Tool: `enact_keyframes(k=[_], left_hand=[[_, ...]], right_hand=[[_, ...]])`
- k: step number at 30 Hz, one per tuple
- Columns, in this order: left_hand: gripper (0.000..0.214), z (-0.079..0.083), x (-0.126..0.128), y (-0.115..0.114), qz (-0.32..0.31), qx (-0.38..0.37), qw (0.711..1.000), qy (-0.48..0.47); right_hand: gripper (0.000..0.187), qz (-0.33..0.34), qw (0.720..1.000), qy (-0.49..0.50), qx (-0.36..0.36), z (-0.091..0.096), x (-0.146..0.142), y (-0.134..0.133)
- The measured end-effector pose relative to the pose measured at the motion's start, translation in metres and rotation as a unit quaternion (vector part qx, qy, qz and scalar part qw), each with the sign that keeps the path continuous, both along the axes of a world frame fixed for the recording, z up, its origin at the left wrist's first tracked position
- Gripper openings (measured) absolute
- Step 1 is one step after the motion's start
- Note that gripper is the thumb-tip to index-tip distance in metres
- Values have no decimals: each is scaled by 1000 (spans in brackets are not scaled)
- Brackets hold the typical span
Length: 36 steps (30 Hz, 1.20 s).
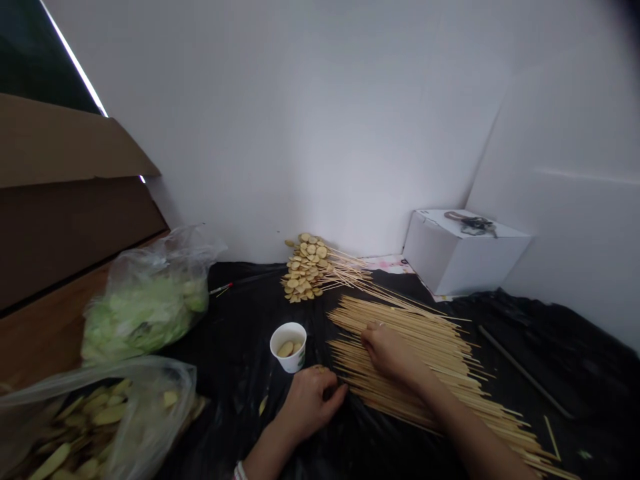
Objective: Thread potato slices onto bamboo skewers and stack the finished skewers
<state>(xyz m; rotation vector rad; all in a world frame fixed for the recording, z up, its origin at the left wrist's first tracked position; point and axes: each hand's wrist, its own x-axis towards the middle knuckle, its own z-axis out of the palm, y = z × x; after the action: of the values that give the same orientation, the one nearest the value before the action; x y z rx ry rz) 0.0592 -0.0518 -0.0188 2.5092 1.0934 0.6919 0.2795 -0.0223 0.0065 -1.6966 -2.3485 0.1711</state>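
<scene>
My right hand (pixel 387 350) rests knuckles-up on a wide pile of bare bamboo skewers (pixel 440 347), its fingers curled down among the sticks. My left hand (pixel 313 397) lies on the black plastic sheet just left of the pile, fingers closed around a small yellowish slice that peeks out by the thumb. A white paper cup (pixel 289 347) with a few potato slices stands just beyond my left hand. Farther back lies a heap of finished skewers with slices threaded on them (pixel 306 267).
A clear bag of sliced potato (pixel 100 413) sits at the near left, a bag of green leaves (pixel 145 307) behind it. A white box (pixel 463 253) stands at the back right by the wall. Cardboard (pixel 65 173) lines the left side. A loose slice (pixel 263 405) lies on the sheet.
</scene>
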Motion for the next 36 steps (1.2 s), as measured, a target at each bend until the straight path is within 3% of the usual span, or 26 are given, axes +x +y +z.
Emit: enact_keyframes(k=[6, 12, 17, 22, 26, 29, 31, 36], left_hand=[[31, 2, -1, -2, 16, 8, 1000, 5], [30, 8, 3, -7, -6, 32, 999, 11], [29, 22, -2, -14, 13, 120, 991, -62], [19, 39, -32, -1, 150, 200, 949, -192], [24, 41, -58, 23, 327, 164, 909, -199], [22, 36, -63, 33, 315, 40, 922, -221], [21, 35, -60, 32, 285, 10, 929, -237], [20, 33, -46, 20, 196, 103, 950, -219]], right_hand=[[24, 1, 997, -69, 29, -9, -4, 2], [19, 11, 991, -106, 77, -8, -11, -3], [15, 0, 983, -113, 146, -2, -22, -6], [20, -2, 983, -69, 171, -5, -38, -12], [16, 37, 988, -34, 146, -1, -47, -25], [17, 85, 980, -25, 178, 1, -52, -34], [23, 109, 968, -16, 225, 0, -54, -38], [36, 177, 941, -28, 286, -12, -59, -38]])
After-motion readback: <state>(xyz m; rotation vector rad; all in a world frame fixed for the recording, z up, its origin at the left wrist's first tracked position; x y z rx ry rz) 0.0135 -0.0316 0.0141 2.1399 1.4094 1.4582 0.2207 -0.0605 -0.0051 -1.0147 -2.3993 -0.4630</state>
